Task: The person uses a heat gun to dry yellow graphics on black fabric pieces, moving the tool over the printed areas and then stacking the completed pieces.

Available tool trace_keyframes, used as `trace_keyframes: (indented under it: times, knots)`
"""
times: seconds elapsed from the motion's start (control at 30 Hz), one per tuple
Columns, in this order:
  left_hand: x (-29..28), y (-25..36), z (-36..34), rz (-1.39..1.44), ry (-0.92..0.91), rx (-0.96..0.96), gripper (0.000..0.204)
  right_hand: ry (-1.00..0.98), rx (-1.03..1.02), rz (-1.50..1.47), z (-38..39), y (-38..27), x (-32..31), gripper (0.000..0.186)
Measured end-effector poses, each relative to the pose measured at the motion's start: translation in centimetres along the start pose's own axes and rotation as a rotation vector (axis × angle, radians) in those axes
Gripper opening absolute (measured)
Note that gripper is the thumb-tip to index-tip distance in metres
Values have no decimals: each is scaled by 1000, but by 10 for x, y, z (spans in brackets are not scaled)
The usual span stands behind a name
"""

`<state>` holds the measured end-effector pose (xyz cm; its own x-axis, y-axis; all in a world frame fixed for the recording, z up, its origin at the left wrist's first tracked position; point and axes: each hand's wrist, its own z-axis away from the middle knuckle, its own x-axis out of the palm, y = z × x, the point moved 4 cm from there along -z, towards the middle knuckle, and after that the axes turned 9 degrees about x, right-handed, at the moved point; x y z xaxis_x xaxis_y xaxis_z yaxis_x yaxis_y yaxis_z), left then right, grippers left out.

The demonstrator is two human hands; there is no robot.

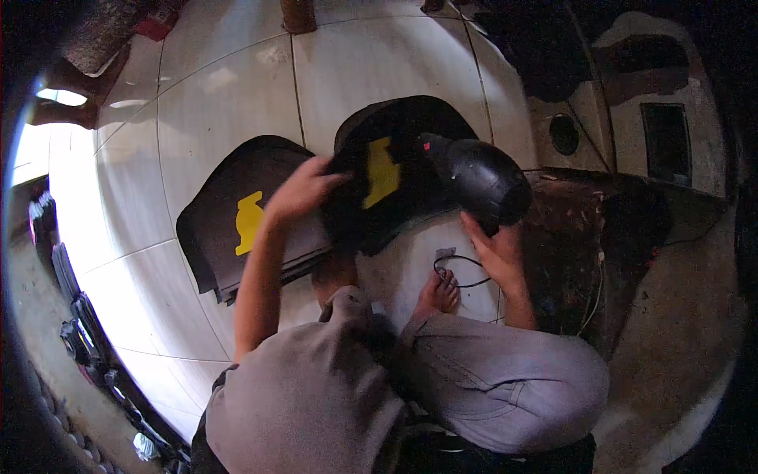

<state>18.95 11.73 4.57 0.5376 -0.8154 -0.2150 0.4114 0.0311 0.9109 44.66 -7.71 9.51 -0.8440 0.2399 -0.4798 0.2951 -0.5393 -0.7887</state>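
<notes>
My right hand (497, 251) is wrapped round the lower part of a black hair dryer (485, 180), whose narrow end points left and bears a small red spot. A thin dark cord (476, 284) loops below that hand. Under the narrow end lies a black curved sheet (430, 118) with a yellow shape (382, 172) on it. My left hand (306, 189) has its fingers closed at the left edge of this black sheet; the fingertips are partly lost against the dark material. Beneath my left forearm rests a stack of dark grey curved sheets (213, 217), the top one with a yellow shape (249, 221).
Pale tiles (221, 87) make up the floor. My bare foot (439, 294) is close to the cord. Dark folded items (75, 316) line the left side. A brown worn surface (557, 237) and a light-coloured box-like unit (663, 118) stand at the right.
</notes>
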Motion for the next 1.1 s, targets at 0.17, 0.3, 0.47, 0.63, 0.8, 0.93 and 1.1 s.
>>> trace_keyframes:
  times: [0.17, 0.3, 0.47, 0.63, 0.8, 0.93, 1.1]
  knots:
    - [-86, -46, 108, -77, 213, -380, 27, 28, -52, 132, -5, -2, -10, 28]
    - [-124, -93, 176, -365, 395, -532, 41, -47, -32, 98, -11, -5, -3, 29]
    - [-142, -120, 215, -789, 339, -722, 44, -80, -83, 78, -14, -21, 12, 31]
    - [-80, 9, 85, -799, 715, 16, 30, -95, 5, 189, -8, 4, 6, 32]
    - [-12, -4, -18, -588, 435, 290, 38, -110, 55, 130, 0, -7, 8, 30]
    - [2, -28, -66, -696, 459, 267, 48, -84, -37, 87, 7, -9, 2, 31]
    - [0, -38, -89, -585, 357, 287, 38, -79, 1, 67, 10, -5, 1, 31]
